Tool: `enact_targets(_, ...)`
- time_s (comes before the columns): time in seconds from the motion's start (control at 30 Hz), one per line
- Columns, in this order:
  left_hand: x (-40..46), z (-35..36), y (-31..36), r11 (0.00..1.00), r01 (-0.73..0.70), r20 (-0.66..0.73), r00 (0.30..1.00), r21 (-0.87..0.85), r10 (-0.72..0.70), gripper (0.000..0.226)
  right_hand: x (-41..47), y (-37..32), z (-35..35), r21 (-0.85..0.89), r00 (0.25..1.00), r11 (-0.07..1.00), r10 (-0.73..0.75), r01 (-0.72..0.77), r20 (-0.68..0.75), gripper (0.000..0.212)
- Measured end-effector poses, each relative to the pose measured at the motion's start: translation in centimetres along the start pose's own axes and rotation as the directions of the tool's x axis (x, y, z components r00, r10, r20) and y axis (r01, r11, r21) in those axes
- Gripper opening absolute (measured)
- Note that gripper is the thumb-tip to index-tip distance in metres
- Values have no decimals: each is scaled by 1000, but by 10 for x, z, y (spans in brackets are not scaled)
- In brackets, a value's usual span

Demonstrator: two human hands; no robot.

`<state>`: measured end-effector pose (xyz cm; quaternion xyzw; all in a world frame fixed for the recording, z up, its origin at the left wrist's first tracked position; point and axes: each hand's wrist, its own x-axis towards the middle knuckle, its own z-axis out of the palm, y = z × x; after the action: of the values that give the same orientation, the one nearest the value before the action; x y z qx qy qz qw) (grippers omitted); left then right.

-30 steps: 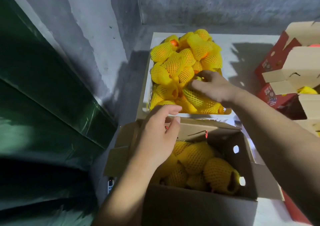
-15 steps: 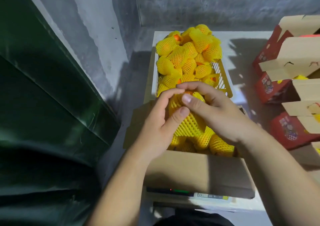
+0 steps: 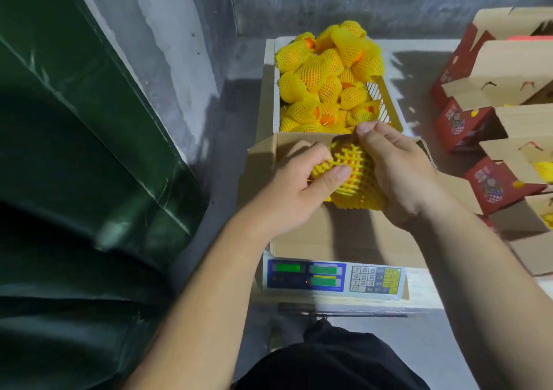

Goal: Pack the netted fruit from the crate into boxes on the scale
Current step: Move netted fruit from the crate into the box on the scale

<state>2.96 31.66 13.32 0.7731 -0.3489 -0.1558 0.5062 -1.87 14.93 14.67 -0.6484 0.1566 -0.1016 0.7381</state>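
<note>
netted fruit (image 3: 348, 169) is being gripped by left hand (image 3: 294, 187) and right hand (image 3: 402, 168), seemingly inside the box (image 3: 344, 234) sitting on the scale (image 3: 333, 279).

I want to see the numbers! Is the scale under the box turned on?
On. The scale shows three lit green display windows and a small red light on its front panel. The digits are too blurred to read.

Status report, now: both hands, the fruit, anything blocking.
Left hand and right hand both grip one netted fruit over the box on the scale. Crate beyond, fruit remaining. Nothing blocking.
</note>
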Motion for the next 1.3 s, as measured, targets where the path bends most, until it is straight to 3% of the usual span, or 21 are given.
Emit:
enact_targets(0.07,-4,1,3,1000,-6,-46,999,-5,6,28,-6,3,1,-34,999,999,-35,36,26,21)
enact_targets(0.2,-6,0,5,983,-3,-285,957,-181,-50,11,-16,10,1,22,974,997,-77,74,214,30)
enact_targets(0.37,-11,9,1,946,34,-343,927,-323,-151,22,-24,20,13,38,994,996,-80,77,81,19)
enact_targets(0.5,-14,13,-3,927,12,-331,932,-375,-146,24,-25,19,20,114,997,993,17,-25,71,22)
enact_targets(0.6,-11,23,-2,921,6,-340,928,-390,-151,14,-27,18,34,114,988,985,136,-128,-67,18)
enact_targets(0.67,-6,33,1,926,22,-427,883,-376,-194,14,-29,20,47,73,958,973,228,-218,-174,33)
enact_targets(0.73,0,36,4,917,13,-499,836,-398,-228,19,-31,20,54,99,952,970,238,-222,-191,50)
enact_targets(0.87,9,25,15,896,-1,-555,785,-443,-274,27,-28,19,43,203,964,942,264,-267,38,66)
enact_targets(0.93,8,18,19,899,0,-551,790,-437,-269,29,-25,23,34,117,956,958,242,-263,164,71)
enact_targets(1.0,0,9,15,944,3,-495,851,-330,-176,28,-20,24,21,-31,992,994,104,-102,77,81)
enact_targets(1.03,-6,4,10,971,30,-431,892,-235,-132,26,-16,23,12,-216,1000,976,-20,20,4,86)
enact_targets(1.1,-19,-7,1,992,126,-271,955,15,-117,21,-7,18,-6,-609,987,779,-152,147,44,97)
enact_targets(1.17,-32,-14,-6,954,194,-186,970,228,-153,20,0,14,-16,-829,992,548,-18,115,125,105)
enact_targets(1.23,-42,-19,-7,926,222,-173,969,307,-175,20,0,15,-13,-913,989,385,7,134,148,93)
enact_targets(1.3,-50,-20,-4,916,230,-180,967,330,-179,20,-8,14,0,-916,978,343,-65,208,198,75)
